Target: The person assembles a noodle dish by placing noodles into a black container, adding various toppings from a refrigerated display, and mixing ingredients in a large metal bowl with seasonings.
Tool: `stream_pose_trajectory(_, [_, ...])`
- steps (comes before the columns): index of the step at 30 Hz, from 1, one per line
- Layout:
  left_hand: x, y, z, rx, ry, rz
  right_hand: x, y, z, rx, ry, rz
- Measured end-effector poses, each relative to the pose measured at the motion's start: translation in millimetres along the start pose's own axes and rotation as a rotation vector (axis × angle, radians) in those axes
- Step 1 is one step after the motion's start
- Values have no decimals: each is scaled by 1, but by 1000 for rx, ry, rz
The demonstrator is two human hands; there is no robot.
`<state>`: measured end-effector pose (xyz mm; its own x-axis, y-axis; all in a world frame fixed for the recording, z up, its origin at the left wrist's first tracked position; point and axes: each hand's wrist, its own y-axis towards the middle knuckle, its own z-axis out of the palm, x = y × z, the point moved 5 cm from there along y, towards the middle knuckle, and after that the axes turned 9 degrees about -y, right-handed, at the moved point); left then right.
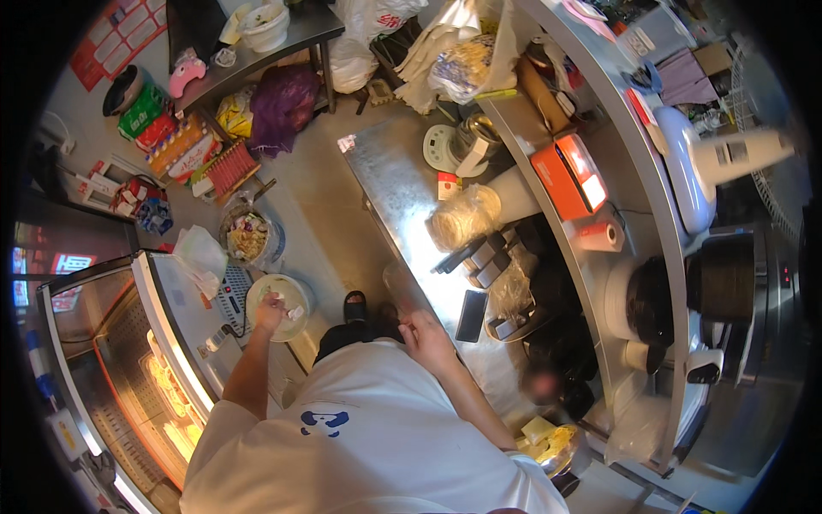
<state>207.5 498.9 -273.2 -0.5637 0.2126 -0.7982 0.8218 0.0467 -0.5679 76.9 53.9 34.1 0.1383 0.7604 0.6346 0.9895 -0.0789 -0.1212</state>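
Head view | left of centre: round pale bucket [292, 332], left hand [271, 313] over it, grip unclear | centre: right hand [424, 337] curled, contents unclear, near smooth steel table [385, 171]

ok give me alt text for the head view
A person's left hand is over a pale round tub near a lit glass display case; the right hand is by a steel worktable with a black smartphone.

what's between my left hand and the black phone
From left hand to phone, the head view shows the bucket's rim, floor, a black sandal and your right hand.
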Motion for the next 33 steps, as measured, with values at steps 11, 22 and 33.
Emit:
stream_pose_trajectory(11, [22,-48,-44,-334,-150,-331,-13,204,28,196,-220,0])
stream_pose_trajectory(22, [-51,145,-90,-123,81,-684,-51,456,66,346,-423,440])
stream_pose_trajectory(33, [-482,551,-4,204,53,128,-59,487,89,230,-387,753])
